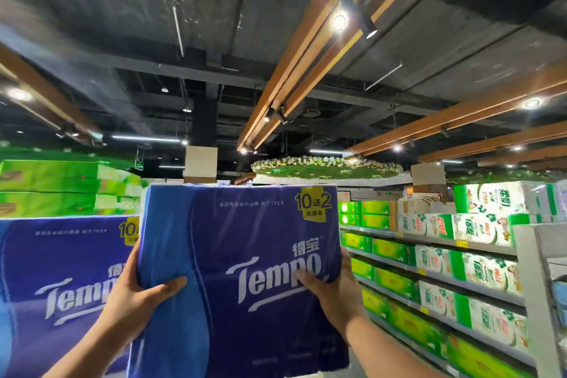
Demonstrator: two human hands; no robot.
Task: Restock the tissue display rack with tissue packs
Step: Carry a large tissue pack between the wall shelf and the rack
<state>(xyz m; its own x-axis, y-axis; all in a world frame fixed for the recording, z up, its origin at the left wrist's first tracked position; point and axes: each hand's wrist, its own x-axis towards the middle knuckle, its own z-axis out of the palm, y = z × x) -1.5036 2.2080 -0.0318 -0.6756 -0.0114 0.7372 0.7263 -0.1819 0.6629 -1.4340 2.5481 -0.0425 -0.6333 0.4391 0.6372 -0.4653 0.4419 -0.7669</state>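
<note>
Both hands (135, 301) gripping raised tissue pack (239, 255)

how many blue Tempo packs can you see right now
2. One Tempo pack is held up at centre between the left hand and right hand; the other pack sits at lower left. More may be hidden behind them.

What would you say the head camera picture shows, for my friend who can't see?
Two hands, left hand and right hand, lift a blue Tempo tissue pack beside another blue pack; shelves of green packs line the right.
</note>
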